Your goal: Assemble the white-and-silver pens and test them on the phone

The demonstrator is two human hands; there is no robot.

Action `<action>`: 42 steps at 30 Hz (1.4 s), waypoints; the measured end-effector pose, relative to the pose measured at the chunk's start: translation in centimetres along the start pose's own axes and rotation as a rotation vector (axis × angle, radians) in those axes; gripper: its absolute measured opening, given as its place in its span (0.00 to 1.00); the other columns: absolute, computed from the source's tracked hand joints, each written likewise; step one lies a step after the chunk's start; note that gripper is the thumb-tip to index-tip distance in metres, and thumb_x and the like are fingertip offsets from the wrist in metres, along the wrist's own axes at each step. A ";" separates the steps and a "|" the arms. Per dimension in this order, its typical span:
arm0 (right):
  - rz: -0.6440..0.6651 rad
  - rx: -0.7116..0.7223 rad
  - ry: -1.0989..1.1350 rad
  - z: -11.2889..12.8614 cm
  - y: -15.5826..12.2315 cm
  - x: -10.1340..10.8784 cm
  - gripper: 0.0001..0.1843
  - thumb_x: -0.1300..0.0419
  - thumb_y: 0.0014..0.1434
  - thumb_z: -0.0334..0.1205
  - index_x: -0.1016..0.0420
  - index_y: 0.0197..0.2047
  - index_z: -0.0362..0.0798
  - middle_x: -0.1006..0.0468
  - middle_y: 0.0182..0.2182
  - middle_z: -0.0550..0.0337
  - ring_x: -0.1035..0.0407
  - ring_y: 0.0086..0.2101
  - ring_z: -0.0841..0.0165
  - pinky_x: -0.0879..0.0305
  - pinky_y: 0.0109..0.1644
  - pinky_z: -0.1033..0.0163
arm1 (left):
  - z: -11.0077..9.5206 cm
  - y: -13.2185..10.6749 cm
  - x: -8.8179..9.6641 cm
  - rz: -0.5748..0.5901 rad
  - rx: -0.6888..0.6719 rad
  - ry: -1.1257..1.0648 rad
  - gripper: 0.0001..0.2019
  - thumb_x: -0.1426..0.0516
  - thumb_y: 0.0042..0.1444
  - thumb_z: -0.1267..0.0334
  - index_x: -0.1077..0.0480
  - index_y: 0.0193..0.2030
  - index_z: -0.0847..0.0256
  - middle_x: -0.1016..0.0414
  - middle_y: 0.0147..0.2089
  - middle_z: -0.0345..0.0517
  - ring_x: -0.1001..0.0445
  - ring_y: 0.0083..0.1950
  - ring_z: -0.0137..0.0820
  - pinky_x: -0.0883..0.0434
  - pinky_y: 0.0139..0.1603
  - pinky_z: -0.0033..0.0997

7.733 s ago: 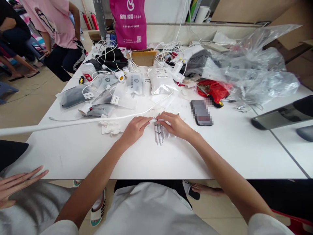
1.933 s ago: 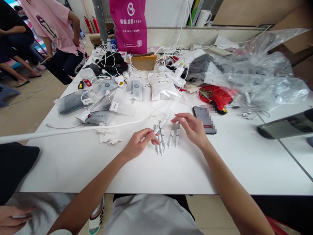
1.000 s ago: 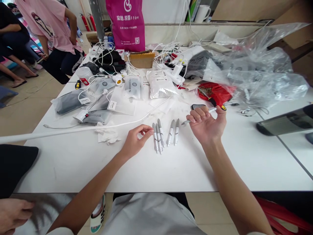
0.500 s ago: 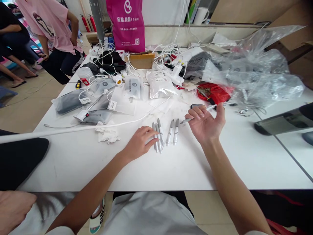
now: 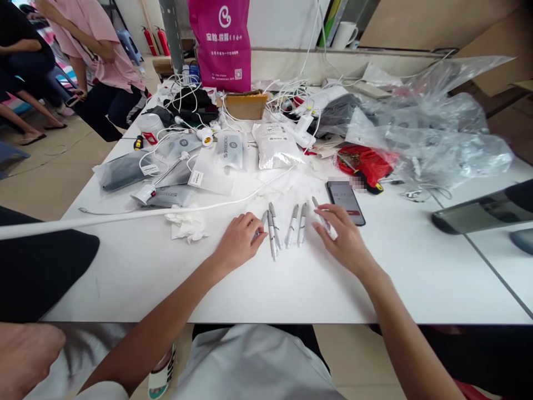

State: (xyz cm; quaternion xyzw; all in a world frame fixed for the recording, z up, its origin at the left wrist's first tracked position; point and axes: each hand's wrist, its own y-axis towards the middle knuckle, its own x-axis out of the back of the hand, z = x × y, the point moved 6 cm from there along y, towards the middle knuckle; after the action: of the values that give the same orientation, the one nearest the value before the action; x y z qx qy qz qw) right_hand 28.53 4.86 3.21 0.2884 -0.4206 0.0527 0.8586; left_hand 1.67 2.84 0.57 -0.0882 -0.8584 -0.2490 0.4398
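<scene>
My left hand [image 5: 239,239] is closed on a silver-and-white pen [image 5: 259,225], thumb and fingertips pinching it just above the table. Right beside it lie two more pens [image 5: 272,236], close together and slightly crossed. A second pair of pens [image 5: 292,226] rests a little to the right, roughly parallel. My right hand [image 5: 343,239] has thumb and fingers around another pen [image 5: 315,202], whose grey tip points away from me; part of its barrel is hidden by the fingers. Beyond that hand a phone [image 5: 347,203] lies flat with its screen lit.
A white cable [image 5: 225,208] crosses the table behind a crumpled tissue [image 5: 187,226]. Further back are plastic-wrapped packets [image 5: 230,150], a white pouch [image 5: 277,147], a red bag [image 5: 366,161] and clear plastic [image 5: 449,133]. Another person's hand [image 5: 29,350] shows at lower left.
My right hand has turned palm down and come lower and left with its pen, uncovering the phone. My left hand has drawn one pen leftward from the left group.
</scene>
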 end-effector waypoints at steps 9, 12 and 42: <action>0.171 0.056 -0.255 1.3 -2.5 -3.3 0.31 0.42 0.75 0.55 0.33 0.75 0.52 0.31 0.68 0.39 0.26 0.62 0.46 0.23 0.65 0.37 | 0.7 0.1 0.4 -0.012 0.157 0.079 0.09 0.38 0.63 0.69 0.30 0.48 0.57 0.23 0.36 0.40 0.25 0.36 0.35 0.28 0.46 0.38; 0.206 0.109 -0.314 2.0 -1.6 -3.8 0.34 0.41 0.74 0.56 0.34 0.77 0.53 0.34 0.71 0.38 0.29 0.65 0.43 0.25 0.67 0.36 | 1.1 0.1 0.7 -0.016 0.224 0.050 0.09 0.38 0.62 0.70 0.27 0.48 0.57 0.22 0.36 0.39 0.25 0.35 0.34 0.29 0.43 0.36; 0.258 0.362 0.095 8.1 4.9 -5.8 0.18 0.48 0.80 0.41 0.29 0.67 0.52 0.16 0.48 0.48 0.20 0.44 0.58 0.22 0.46 0.53 | 0.9 0.7 1.7 -0.092 0.438 -1.066 0.16 0.28 0.59 0.55 0.21 0.48 0.60 0.16 0.49 0.50 0.18 0.52 0.39 0.25 0.58 0.41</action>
State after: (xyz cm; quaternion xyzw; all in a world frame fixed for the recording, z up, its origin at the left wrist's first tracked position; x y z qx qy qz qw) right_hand 17.60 5.38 4.97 0.3788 -0.3966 0.2503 0.7979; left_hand 0.26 3.77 1.75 -0.0708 -0.9959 -0.0056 -0.0568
